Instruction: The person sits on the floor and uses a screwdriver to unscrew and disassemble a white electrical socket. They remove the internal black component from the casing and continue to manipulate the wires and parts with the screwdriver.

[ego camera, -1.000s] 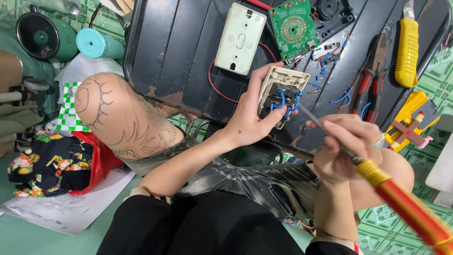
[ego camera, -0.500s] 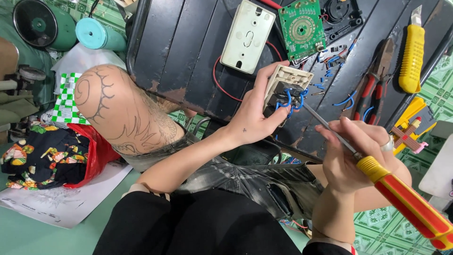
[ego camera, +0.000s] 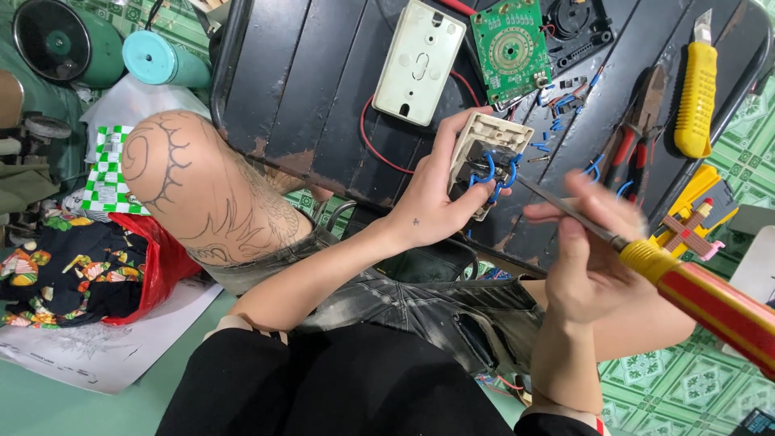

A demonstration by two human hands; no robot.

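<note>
My left hand [ego camera: 432, 206] grips a small cream switch module [ego camera: 489, 157] with short blue wire loops on its back, held above the edge of a black slatted table [ego camera: 315, 89]. A screwdriver [ego camera: 686, 287] with a red and yellow handle is held in my right hand [ego camera: 593, 254]; its metal tip reaches the blue wires on the module. A cream switch faceplate [ego camera: 420, 60] with red wires lies on the table just beyond the module.
On the table lie a green round-patterned circuit board [ego camera: 510, 44], red-handled pliers [ego camera: 634, 141], a yellow utility knife [ego camera: 696, 93] and loose blue wire bits. A green fan [ego camera: 56, 40], a teal cylinder [ego camera: 161, 60] and a red bag of cloth [ego camera: 89, 266] sit at left. My tattooed knee [ego camera: 202, 190] is raised.
The screwdriver tip has moved in against the module's blue wires, and both hands have shifted slightly right and up. The view has drifted a little.
</note>
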